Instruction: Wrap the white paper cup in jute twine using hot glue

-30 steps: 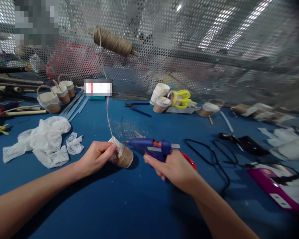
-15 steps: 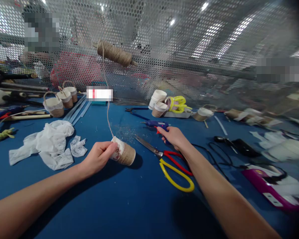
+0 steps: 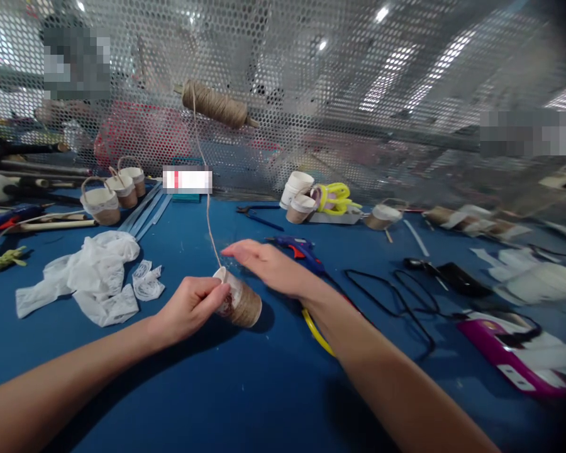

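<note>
My left hand [image 3: 193,308] grips the rim of a small paper cup [image 3: 245,306] that lies tilted, its lower part wrapped in brown twine and its upper part white. From the cup's rim a strand of twine [image 3: 208,217] runs up to a twine spool [image 3: 217,104] hung on the mesh. My right hand [image 3: 268,267] hovers just beyond the cup with its fingers stretched out and nothing in them. Behind that hand a blue glue gun [image 3: 299,246] with a red trigger rests on the table. Scissors with a yellow handle [image 3: 318,333] are mostly hidden under my right arm.
Finished cup baskets [image 3: 101,206] stand at the back left, near crumpled white lace [image 3: 106,255]. Pliers [image 3: 261,216], stacked white cups [image 3: 298,185] and a yellow-handled tool [image 3: 334,196] lie at the back. A black cord [image 3: 382,292] and purple power strip [image 3: 497,358] are at right.
My right hand has let go of the glue gun, leaving it on the table, and has moved left toward the cup. The left hand and cup have shifted slightly right and nearer.
</note>
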`<state>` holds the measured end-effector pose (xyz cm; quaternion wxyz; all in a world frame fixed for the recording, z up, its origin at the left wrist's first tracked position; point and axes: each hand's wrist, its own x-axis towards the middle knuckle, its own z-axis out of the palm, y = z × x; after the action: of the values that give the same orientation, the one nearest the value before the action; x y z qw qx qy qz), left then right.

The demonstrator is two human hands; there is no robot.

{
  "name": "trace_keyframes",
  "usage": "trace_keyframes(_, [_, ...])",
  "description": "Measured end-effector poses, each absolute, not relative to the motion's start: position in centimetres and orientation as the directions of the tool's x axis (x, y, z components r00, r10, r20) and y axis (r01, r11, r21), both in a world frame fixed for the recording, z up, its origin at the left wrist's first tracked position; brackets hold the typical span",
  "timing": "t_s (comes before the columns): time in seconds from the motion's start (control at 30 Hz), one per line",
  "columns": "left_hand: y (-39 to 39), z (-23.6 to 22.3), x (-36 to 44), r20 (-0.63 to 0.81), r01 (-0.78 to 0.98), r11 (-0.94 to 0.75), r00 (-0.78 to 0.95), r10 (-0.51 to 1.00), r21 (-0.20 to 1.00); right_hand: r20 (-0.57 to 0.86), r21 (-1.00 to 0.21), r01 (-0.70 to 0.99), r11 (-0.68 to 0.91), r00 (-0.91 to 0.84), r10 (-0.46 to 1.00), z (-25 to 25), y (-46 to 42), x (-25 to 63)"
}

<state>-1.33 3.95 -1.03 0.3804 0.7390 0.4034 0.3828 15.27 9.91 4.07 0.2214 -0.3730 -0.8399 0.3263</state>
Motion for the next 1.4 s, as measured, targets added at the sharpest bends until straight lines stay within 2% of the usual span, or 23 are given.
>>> trace_keyframes(0.07, [3.9,-1.1,-1.3,0.246,0.289,-0.373,0.394,0.886,0.881,0.131,-0.812,0.325,0.485,-0.708,0.694,4.5,8.9,13.7])
trace_keyframes(0.17, [3.9,-0.7,-1.3,0.179,0.231,-0.288,0.401,0.899,0.929,0.166,-0.89,0.228,0.394,-0.643,0.747,5.0,7.9,13.3])
trace_keyframes(0.33, [4.2,0.0,-1.2,0.025,0.028,-0.038,0.376,0.926,0.999,0.128,-0.917,0.284,0.279,-0.453,0.882,6.4,6.4,15.1])
trace_keyframes(0.47, [4.1,-0.1,-1.0,-0.036,-0.058,0.06,0.353,0.935,0.997,0.14,-0.91,0.328,0.252,-0.328,0.934,6.7,5.6,15.9])
trace_keyframes(0.63, [3.5,0.0,-0.9,-0.028,0.021,0.022,0.379,0.925,1.0,0.244,-0.904,0.301,0.304,-0.222,0.944,6.0,5.6,16.1])
trace_keyframes(0.83, [2.7,0.5,-0.7,-0.008,0.084,-0.031,0.424,0.906,0.996,0.284,-0.884,0.311,0.35,-0.238,0.929,5.6,5.5,15.8])
trace_keyframes(1.07, [2.5,0.2,-0.9,0.062,0.143,-0.139,0.444,0.894,0.98,0.25,-0.87,0.377,0.317,-0.216,0.944,5.4,5.6,15.6])
trace_keyframes(1.4, [2.3,0.6,-0.9,0.144,0.127,-0.223,0.452,0.88,0.966,0.222,-0.874,0.373,0.31,-0.262,0.939,4.6,5.9,15.8])
